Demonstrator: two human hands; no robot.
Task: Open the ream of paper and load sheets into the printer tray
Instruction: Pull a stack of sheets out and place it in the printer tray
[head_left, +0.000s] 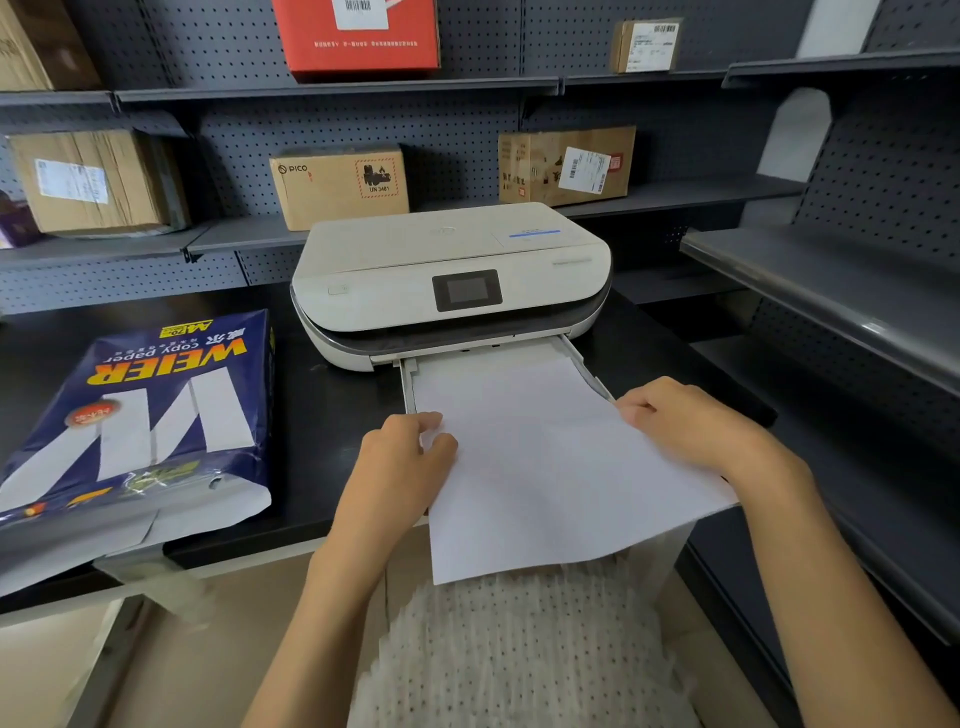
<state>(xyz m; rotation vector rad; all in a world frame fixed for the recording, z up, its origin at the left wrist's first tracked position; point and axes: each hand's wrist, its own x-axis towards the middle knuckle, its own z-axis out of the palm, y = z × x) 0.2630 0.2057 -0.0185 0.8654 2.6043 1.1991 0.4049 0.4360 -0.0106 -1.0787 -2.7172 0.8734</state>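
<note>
My left hand (402, 457) is pinching the left edge of the paper sheets (545, 467), thumb on top. To its left, the opened Weier copy paper ream (140, 415) is lying on the black desk (322, 415). The sheets' far end is sitting in the white printer's (447, 275) pulled-out tray (408, 384). My right hand (685, 421) is gripping the right edge.

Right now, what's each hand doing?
Left hand: closed on the white paper sheets, left edge.
Right hand: closed on the same sheets, right edge.
</note>
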